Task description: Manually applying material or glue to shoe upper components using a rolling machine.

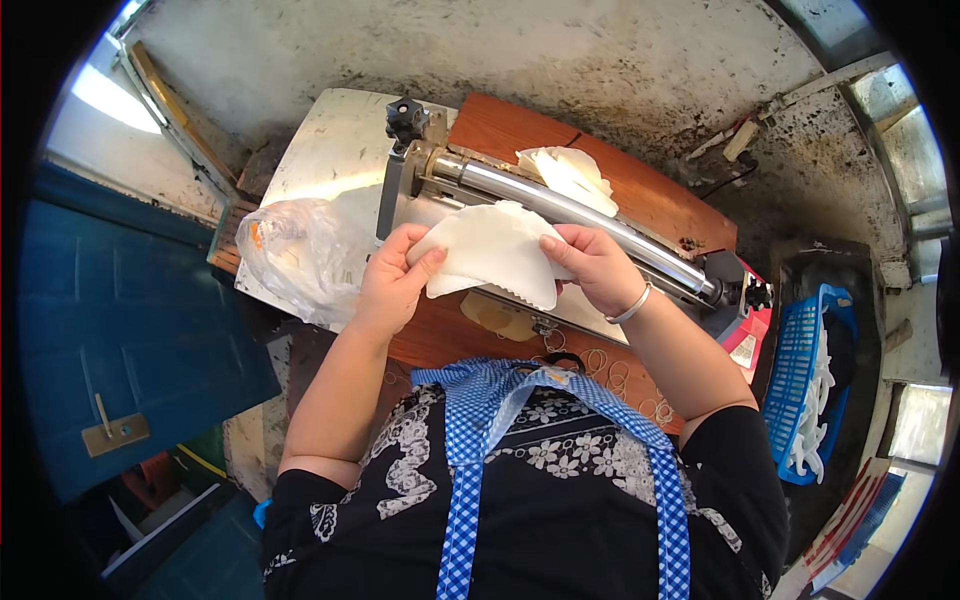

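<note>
A thin pale sheet [490, 250] with a toothed near edge is held up between the person's 2 hands, in front of the metal roller [560, 208], which runs from about 11 o'clock to 3 o'clock around it, taking 12 as straight ahead; I cannot tell whether it has more than 1 layer. To handle it well, a light, even pull from both sides seems best, since something this thin could crease or tear under a hard tug; gripping near its edges should leave the middle flat. Fingertips are probably best kept clear of the roller. The left hand [392, 282] is at 8 o'clock, thumb closed down on the sheet; the right hand [600, 272], at 3 o'clock, pinches likewise, thumb on top. How the other fingers lie underneath is mostly hidden. The left forearm slants up from 7 o'clock, the right from 4. A pile of pale sheets [570, 175] lies beyond the roller, between 1 and 2 o'clock, and a plastic bag [305, 255] rests at 9.
</note>
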### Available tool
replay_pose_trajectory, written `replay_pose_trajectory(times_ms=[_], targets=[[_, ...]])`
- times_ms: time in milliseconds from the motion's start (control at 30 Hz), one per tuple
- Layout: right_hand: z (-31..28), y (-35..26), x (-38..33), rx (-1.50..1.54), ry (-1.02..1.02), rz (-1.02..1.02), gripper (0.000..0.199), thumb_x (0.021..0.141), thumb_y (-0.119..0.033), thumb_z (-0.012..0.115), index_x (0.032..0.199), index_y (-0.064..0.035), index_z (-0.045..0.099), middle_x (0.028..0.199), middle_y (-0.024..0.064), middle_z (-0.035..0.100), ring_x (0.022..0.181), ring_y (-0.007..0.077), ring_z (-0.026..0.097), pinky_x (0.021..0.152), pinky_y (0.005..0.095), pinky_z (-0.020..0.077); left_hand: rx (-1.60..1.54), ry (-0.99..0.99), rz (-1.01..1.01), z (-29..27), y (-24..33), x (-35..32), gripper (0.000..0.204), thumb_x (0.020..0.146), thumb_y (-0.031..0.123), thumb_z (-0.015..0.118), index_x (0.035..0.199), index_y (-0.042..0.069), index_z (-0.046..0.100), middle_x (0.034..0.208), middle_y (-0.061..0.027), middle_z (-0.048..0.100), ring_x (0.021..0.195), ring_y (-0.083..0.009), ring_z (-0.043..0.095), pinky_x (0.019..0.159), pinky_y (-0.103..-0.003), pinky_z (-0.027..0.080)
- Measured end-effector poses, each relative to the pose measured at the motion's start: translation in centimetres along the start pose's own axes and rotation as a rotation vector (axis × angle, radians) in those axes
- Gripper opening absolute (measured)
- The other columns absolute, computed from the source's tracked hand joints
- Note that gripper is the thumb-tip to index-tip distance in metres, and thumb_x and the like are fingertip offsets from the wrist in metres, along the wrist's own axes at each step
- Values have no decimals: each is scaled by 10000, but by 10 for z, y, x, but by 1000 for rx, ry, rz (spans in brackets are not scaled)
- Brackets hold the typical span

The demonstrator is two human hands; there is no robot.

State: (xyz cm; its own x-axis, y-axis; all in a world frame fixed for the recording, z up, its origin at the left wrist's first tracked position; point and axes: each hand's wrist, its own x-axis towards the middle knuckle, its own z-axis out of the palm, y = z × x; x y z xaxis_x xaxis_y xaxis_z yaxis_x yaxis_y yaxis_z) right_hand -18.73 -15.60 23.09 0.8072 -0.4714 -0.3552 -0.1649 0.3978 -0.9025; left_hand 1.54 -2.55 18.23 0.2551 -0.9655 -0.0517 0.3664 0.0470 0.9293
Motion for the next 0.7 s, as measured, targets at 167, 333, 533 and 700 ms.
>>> replay_pose_trajectory(times_ms=[167, 333, 533, 700], targets=[[11, 18, -14, 179, 14, -14, 211, 896, -203, 507, 875, -11, 591, 721, 6, 578, 576, 67, 516, 526, 203, 429, 24, 53, 43, -3, 4, -21, 96, 876, 95, 529, 939, 23, 533, 810, -5, 583, 721, -49, 534, 650, -183, 440], [-18, -5, -37, -443, 514, -249, 207, 888, -170, 525, 785, 6, 561, 644, -8, 533, 516, 37, 479, 464, 172, 403, 163, 295, 74, -72, 69, -31, 67, 847, 73, 537, 877, 23, 570, 726, -39, 606, 612, -70, 532, 591, -194, 431], [-6, 4, -25, -411, 263, -116, 227, 878, -204, 546, 815, 12, 572, 641, 0, 544, 537, 49, 483, 499, 198, 422, 128, -291, -173, -19, 40, -21, 121, 849, 96, 540, 935, 15, 567, 934, -67, 614, 871, -129, 565, 785, -261, 436], [-10, 9, 7, -954, 432, -432, 219, 783, -193, 628, 908, -21, 573, 753, 74, 570, 676, 179, 561, 598, 304, 453, 278, -470, -519, 3, -5, -9, 171, 861, 146, 539, 961, 9, 559, 808, -24, 594, 734, -91, 543, 665, -240, 450]])
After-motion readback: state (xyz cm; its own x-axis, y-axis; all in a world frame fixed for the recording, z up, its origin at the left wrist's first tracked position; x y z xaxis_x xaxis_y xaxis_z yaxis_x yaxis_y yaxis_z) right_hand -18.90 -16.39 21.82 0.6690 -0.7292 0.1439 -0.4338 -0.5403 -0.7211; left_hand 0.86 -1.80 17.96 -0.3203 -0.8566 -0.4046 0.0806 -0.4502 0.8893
